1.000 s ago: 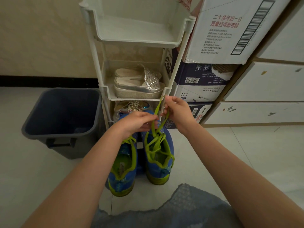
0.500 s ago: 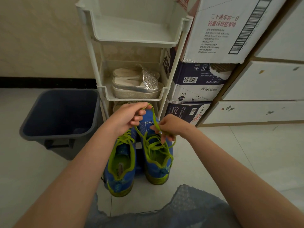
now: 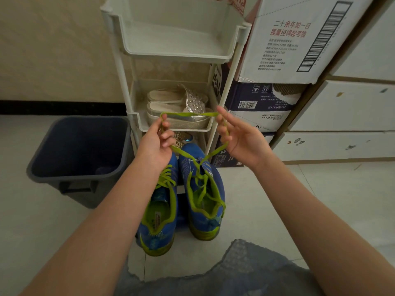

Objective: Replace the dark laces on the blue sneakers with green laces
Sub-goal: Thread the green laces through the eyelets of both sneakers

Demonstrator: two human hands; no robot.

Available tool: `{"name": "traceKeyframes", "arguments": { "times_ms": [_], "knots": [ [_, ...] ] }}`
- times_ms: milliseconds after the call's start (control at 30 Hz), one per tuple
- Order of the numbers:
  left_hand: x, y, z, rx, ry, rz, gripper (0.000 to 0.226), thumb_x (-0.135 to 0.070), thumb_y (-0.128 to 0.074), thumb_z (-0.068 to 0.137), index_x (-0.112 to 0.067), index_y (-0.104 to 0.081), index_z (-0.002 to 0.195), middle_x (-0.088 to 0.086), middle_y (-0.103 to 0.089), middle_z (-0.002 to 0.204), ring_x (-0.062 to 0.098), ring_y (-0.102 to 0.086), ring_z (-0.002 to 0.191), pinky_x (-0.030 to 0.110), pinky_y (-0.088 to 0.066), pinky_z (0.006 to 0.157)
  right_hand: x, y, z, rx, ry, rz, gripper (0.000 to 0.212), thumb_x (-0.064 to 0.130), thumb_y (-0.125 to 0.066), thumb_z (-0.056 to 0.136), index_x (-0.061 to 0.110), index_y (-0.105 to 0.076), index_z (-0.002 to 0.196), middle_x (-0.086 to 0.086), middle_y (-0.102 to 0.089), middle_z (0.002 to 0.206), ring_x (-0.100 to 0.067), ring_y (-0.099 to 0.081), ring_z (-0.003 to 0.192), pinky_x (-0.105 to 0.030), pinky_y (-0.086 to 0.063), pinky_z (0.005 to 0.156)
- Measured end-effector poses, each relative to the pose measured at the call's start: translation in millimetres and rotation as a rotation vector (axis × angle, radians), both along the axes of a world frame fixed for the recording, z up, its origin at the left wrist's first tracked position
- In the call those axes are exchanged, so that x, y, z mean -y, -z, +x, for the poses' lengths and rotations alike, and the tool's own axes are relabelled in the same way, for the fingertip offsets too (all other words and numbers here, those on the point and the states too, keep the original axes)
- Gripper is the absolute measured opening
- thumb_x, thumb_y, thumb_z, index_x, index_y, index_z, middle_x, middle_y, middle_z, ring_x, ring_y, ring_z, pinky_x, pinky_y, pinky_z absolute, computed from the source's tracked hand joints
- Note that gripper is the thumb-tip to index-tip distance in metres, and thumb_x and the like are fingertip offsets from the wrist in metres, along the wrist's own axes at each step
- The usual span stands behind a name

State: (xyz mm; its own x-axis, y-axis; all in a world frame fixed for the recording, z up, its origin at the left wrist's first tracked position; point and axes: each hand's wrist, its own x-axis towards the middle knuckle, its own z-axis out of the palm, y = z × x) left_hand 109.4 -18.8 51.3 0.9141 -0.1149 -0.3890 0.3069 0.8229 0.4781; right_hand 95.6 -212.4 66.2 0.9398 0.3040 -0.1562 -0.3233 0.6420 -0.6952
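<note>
Head view: my left hand (image 3: 157,146) pinches flat green lace (image 3: 190,114), fingers curled round it. My right hand (image 3: 241,139) spread, fingers near straight, lace looped over them. Lace taut between hands, runs down into knit blue sneaker (image 3: 216,189) on glossy tiled floor (image 3: 277,206).

On the white carton (image 3: 299,50) at the far right, two lines of red characters read 二十余年如一日 and 质量经得起考验. The small dark print beneath them is too fine to read, and a long black barcode (image 3: 324,37) runs up its right side. The dark blue carton (image 3: 263,97) below bears upside-down handling symbols (image 3: 260,89), a white barcode label (image 3: 247,104) and blurred print. On its white lower part is a scissors sign (image 3: 258,126) on a dashed line. The insole label in the near left blue sneaker (image 3: 158,216) is too small to read.
</note>
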Motion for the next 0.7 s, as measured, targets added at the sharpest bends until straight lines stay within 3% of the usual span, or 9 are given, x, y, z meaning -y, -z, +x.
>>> {"name": "traceKeyframes", "arguments": {
  "times_ms": [133, 267, 367, 433, 500, 533, 600, 633, 700],
  "knots": [
    [3, 2, -2, -0.016, 0.116, 0.268, 0.019, -0.020, -0.045, 0.099, -0.013, -0.059, 0.089, -0.009, -0.050, 0.052, 0.000, -0.038, 0.036, 0.012, -0.026, 0.033, -4, -2, 3, -0.011, 0.122, 0.225, 0.043, -0.004, -0.047, 0.084, 0.008, -0.052, 0.126, -0.008, -0.065, 0.109, -0.011, -0.068, 0.077, -0.017, -0.055, 0.061],
    [7, 5, -8, -0.062, 0.224, 0.328, 0.018, -0.018, -0.048, 0.098, -0.010, -0.062, 0.092, -0.009, -0.049, 0.047, 0.000, -0.040, 0.036, 0.011, -0.036, 0.037, -4, 2, 5, -0.081, 0.209, 0.150, 0.036, -0.011, -0.038, 0.092, 0.005, -0.054, 0.120, -0.012, -0.063, 0.111, -0.012, -0.069, 0.077, -0.015, -0.054, 0.058],
    [2, -5, -7, -0.112, 0.158, 0.008, 0.019, -0.015, -0.045, 0.099, -0.002, -0.060, 0.097, -0.004, -0.055, 0.048, 0.001, -0.047, 0.036, 0.009, -0.041, 0.039, -2, 12, 3, -0.155, 0.185, -0.188, 0.038, -0.013, -0.034, 0.094, -0.001, -0.049, 0.126, -0.013, -0.061, 0.099, -0.013, -0.068, 0.067, -0.018, -0.055, 0.055],
    [-1, -13, -3, -0.105, 0.089, -0.162, 0.018, -0.009, -0.044, 0.098, 0.003, -0.057, 0.100, 0.004, -0.059, 0.052, 0.005, -0.054, 0.038, 0.012, -0.046, 0.041, -1, 19, -2, -0.121, 0.046, -0.785, 0.033, -0.007, -0.039, 0.095, -0.001, -0.055, 0.123, -0.013, -0.062, 0.097, -0.019, -0.067, 0.072, -0.027, -0.056, 0.065],
    [2, -18, -4, -0.084, 0.065, -0.186, 0.015, -0.004, -0.046, 0.096, 0.006, -0.057, 0.097, 0.009, -0.062, 0.058, 0.011, -0.061, 0.043, 0.015, -0.049, 0.044, -1, 24, -6, 0.102, -0.134, -1.526, 0.029, 0.005, -0.045, 0.096, 0.011, -0.066, 0.114, -0.009, -0.062, 0.107, -0.022, -0.062, 0.098, -0.027, -0.050, 0.082],
    [5, -19, -6, -0.078, 0.072, -0.171, 0.014, -0.003, -0.047, 0.096, 0.007, -0.057, 0.094, 0.010, -0.063, 0.061, 0.013, -0.063, 0.046, 0.017, -0.051, 0.045, -4, 22, -8, 0.245, -0.169, -1.719, 0.029, 0.009, -0.045, 0.096, 0.016, -0.068, 0.113, -0.007, -0.058, 0.115, -0.019, -0.054, 0.112, -0.028, -0.042, 0.093],
    [12, -20, -11, -0.070, 0.097, -0.161, 0.014, -0.001, -0.047, 0.095, 0.007, -0.058, 0.090, 0.012, -0.065, 0.065, 0.015, -0.066, 0.051, 0.020, -0.053, 0.047, -12, 7, -12, 0.419, -0.187, -1.657, 0.034, 0.005, -0.045, 0.093, 0.017, -0.067, 0.115, 0.000, -0.049, 0.116, 0.001, -0.044, 0.108, -0.014, -0.032, 0.098],
    [16, -21, -13, -0.067, 0.101, -0.174, 0.016, 0.000, -0.046, 0.096, 0.007, -0.058, 0.089, 0.013, -0.067, 0.066, 0.017, -0.067, 0.053, 0.021, -0.053, 0.047, -16, 0, -13, 0.454, -0.253, -1.530, 0.037, 0.000, -0.045, 0.090, 0.014, -0.066, 0.117, 0.004, -0.051, 0.112, 0.012, -0.047, 0.093, -0.004, -0.036, 0.087],
    [20, -22, -14, -0.069, 0.077, -0.223, 0.018, -0.001, -0.044, 0.097, 0.008, -0.057, 0.088, 0.015, -0.068, 0.065, 0.020, -0.069, 0.054, 0.025, -0.055, 0.048, -26, -5, -15, 0.477, -0.473, -1.384, 0.032, 0.001, -0.053, 0.088, 0.010, -0.065, 0.116, 0.003, -0.065, 0.101, 0.011, -0.056, 0.075, -0.005, -0.044, 0.069]
  ]
}}
